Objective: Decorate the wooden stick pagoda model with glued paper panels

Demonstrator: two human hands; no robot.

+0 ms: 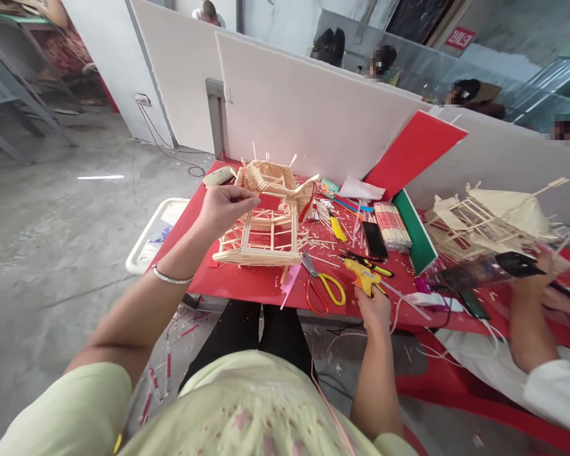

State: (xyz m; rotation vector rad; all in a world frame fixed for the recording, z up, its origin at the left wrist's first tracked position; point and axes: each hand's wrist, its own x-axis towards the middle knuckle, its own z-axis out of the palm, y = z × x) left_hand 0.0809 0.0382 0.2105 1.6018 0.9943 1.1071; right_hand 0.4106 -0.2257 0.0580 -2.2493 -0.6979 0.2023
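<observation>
My left hand (223, 208) is closed in a pinch beside the upper part of a model building made of thin wooden sticks (272, 237). Whatever lies between its fingertips is too small to make out. The model has an open frame in front and a ridged, roof-like part (261, 174) behind. My right hand (376, 309) grips a yellow glue gun (362, 277) by its handle at the table's front edge. Between the gun and the model lie scissors (331, 286) with one red and one yellow handle, next to a pink strip (291, 282).
The red table (247, 285) bears a yellow cutter (338, 229), a black phone (374, 240), bundled sticks (392, 227) and scattered scraps. White boards (308, 107) stand behind. At right, a co-worker's hands are near another stick model (475, 221). Cords hang by the front edge.
</observation>
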